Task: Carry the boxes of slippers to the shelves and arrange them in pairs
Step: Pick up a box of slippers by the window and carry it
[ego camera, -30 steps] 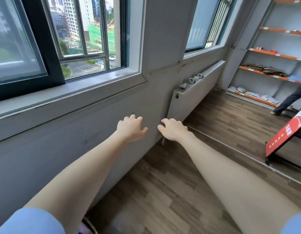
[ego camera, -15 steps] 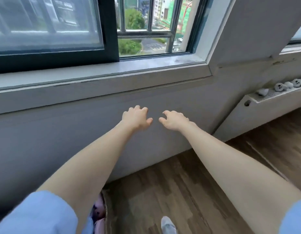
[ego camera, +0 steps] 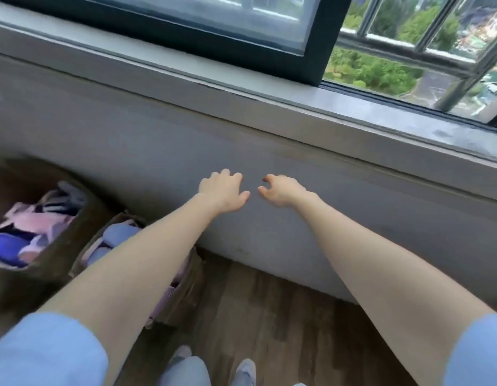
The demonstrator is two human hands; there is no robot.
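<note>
Two brown cardboard boxes of slippers stand on the floor at the lower left. The far-left box (ego camera: pixel 55 254) shows pink, purple and blue slippers (ego camera: pixel 35 227). My left forearm partly covers the nearer box (ego camera: pixel 183 296), which holds blue and lilac slippers (ego camera: pixel 113 238). My left hand (ego camera: pixel 223 190) and my right hand (ego camera: pixel 280 189) are stretched out side by side in front of the grey wall, above and to the right of the boxes. Both hold nothing, with loosely curled fingers.
A grey wall (ego camera: pixel 158 151) with a wide window sill (ego camera: pixel 269 107) runs across ahead, with a dark-framed window (ego camera: pixel 317 43) above. Brown wood flooring (ego camera: pixel 283 324) lies below, and my feet (ego camera: pixel 244 369) show at the bottom edge.
The view has swung left and down: the radiator cover and far shelves are gone from sight, and the two slipper boxes have come into view. Both hands stay outstretched and hold nothing.
</note>
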